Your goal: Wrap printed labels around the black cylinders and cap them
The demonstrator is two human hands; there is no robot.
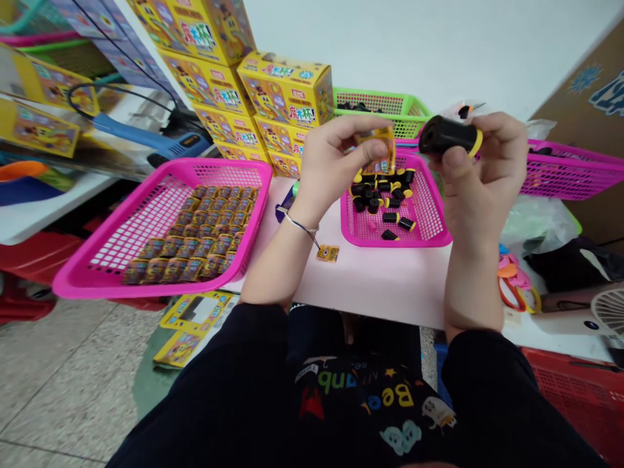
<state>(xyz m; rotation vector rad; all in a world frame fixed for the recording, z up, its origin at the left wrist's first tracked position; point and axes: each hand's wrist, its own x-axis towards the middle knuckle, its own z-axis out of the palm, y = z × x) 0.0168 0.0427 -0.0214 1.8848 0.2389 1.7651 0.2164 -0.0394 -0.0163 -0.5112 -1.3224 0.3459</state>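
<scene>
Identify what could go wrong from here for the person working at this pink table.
The black cylinder in the right hand could slip and land among the loose cylinders in the pink basket. The small yellow packet pinched in the left hand might drop too. The small yellow tag on the table could get overlooked.

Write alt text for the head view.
The left hand holds a yellow packet and the right hand a yellow-capped black cylinder above a pink basket of more cylinders; another pink basket holds rows of packets, beside stacked boxes.
</scene>
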